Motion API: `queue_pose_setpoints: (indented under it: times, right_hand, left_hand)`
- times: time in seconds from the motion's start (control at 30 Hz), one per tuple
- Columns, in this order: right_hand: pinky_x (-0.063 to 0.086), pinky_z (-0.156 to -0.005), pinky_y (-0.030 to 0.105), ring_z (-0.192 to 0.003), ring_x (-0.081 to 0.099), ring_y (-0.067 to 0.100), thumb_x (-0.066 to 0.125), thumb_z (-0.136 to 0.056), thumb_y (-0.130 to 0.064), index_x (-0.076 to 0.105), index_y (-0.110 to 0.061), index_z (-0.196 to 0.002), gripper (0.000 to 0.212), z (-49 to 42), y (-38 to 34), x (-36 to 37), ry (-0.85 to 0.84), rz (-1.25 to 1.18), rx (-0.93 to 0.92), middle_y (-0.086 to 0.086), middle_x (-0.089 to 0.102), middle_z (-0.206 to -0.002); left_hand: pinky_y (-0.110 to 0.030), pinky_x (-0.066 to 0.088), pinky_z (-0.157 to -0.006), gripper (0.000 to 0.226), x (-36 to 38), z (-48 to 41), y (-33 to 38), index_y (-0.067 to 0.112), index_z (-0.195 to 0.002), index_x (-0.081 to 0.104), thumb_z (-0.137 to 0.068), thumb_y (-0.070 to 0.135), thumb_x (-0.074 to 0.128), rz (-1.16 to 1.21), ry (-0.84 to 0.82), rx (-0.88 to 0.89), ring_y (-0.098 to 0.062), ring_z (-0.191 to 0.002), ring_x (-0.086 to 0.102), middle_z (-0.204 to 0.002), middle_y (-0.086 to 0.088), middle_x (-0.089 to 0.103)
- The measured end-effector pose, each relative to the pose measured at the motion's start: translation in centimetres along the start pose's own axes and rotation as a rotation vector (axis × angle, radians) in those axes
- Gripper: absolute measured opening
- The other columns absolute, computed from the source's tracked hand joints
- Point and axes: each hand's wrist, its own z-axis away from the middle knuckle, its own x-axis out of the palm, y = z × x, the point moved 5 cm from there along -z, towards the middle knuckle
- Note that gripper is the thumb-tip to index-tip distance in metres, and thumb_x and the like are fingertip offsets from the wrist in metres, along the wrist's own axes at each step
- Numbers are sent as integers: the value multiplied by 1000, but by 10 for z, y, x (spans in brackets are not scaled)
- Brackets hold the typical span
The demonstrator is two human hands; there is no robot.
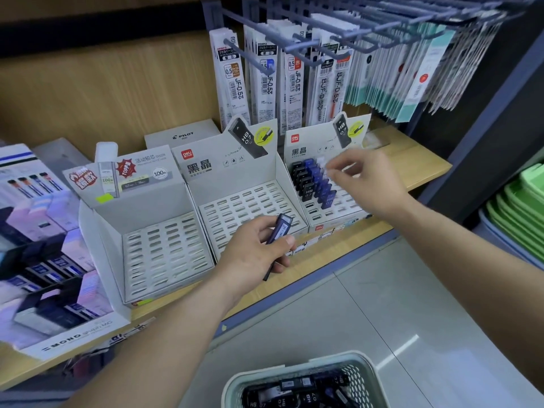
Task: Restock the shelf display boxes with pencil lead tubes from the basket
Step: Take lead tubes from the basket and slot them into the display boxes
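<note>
The bottom edge cuts off the basket, its lead tubes a dark jumble. Blur smears the right hand at the fingertips; whether they pinch anything cannot be told. The left hand hides the middle of the held tube.

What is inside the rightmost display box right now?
Black tubes and blue tubes stand on its left side; the front slots are empty. The right hand covers the rest.
</note>
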Motion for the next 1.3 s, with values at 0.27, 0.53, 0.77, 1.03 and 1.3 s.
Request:
queue_pose_setpoints:
  times: [0.27,0.53,0.77,1.03,1.3]
  right_hand:
    - [58,-64,29,-65,68,15,77,-86,-27,66,-11,-90,20,77,-33,26,-287,-312,196,6,70,-79]
    - [58,-68,27,-70,67,17,69,-93,-11,67,-12,-105,13,77,-25,28,-332,-399,204,9,67,-83]
    - [60,-76,30,-78,69,19,58,-97,-1,68,-5,-104,13,75,-10,25,-313,-456,183,24,65,-104]
    - [60,-84,31,-96,73,30,66,-88,8,69,1,-99,13,73,0,20,-284,-570,246,19,72,-107]
    - [60,-83,38,-90,73,30,75,-83,3,70,-8,-104,24,79,1,19,-346,-438,229,13,74,-103]
  left_hand:
    - [-26,56,-63,31,16,15,13,14,-117,62,-89,7,73,-7,-65,37,-18,-66,67,-98,-8,76]
    - [-21,50,-54,30,8,23,18,12,-118,62,-90,10,72,-57,-35,80,-13,-60,63,-94,-6,75]
    - [-18,46,-47,26,-3,17,19,11,-118,60,-93,10,69,-18,62,78,-7,-51,55,-94,-11,72]
    - [-17,44,-48,32,0,10,15,15,-115,61,-87,15,76,-29,123,46,-5,-50,53,-82,-3,70]
    - [-18,46,-49,27,5,8,18,16,-113,64,-89,10,74,-69,137,82,-1,-53,55,-78,6,68]
